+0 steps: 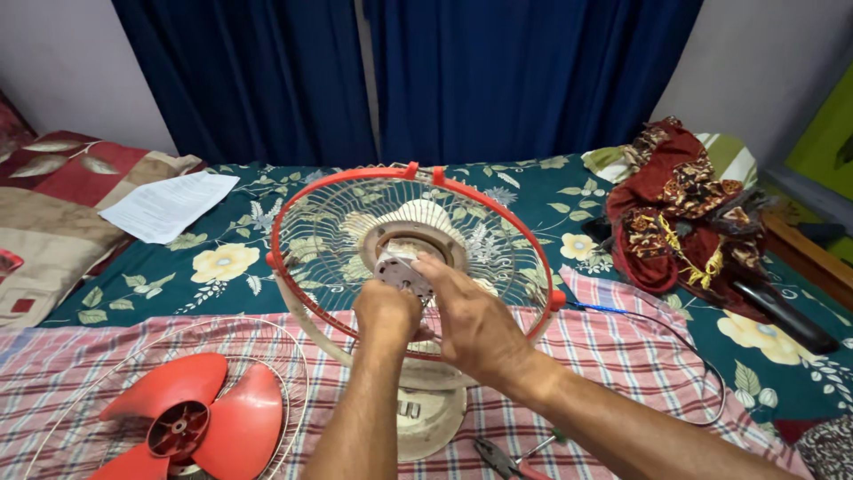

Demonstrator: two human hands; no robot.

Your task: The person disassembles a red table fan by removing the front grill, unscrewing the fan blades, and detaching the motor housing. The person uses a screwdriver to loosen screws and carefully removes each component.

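Red-rimmed wire fan guard [302, 222] stands upright mid-bed on its cream base [431, 418] — both hands at the motor hub [402, 271] in its centre. Left hand [386, 311] closed in a fist against the hub, right hand [475, 320] cupped loosely beside it, fingertips on the hub. Red fan blade [191, 422] lies in the detached grille [258, 342] at the bed's near left corner, pliers [502, 460] at the near edge — paper sheet [169, 204] far left, crumpled red cloth [680, 200] far right.
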